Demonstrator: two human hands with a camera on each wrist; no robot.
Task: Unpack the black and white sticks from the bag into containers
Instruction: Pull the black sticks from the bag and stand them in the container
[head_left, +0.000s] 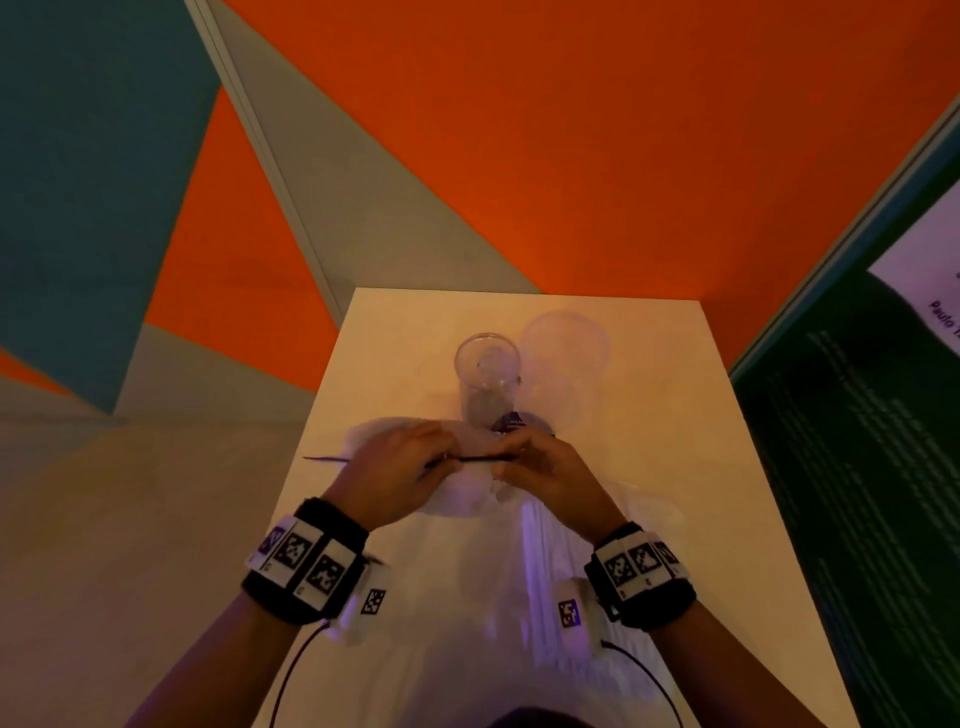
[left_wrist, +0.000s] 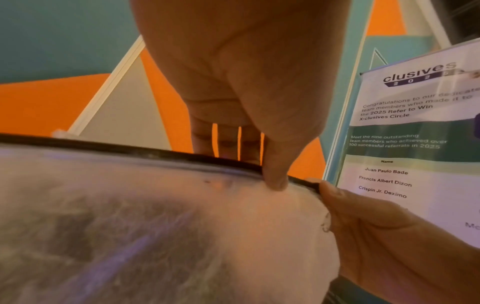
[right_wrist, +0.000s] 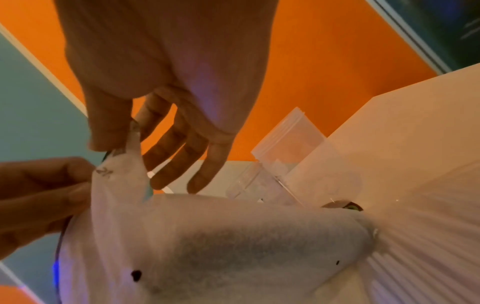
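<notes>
Both hands, left hand and right hand, pinch the bag rim near the table centre.

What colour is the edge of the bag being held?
Black: a dark strip along the translucent white bag, clearest in the left wrist view.

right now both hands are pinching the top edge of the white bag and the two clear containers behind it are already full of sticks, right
Not quite. The left hand and right hand do pinch the top edge of the white bag, but the head view shows the tall clear glass and the wider clear cup behind it holding no sticks.
</notes>
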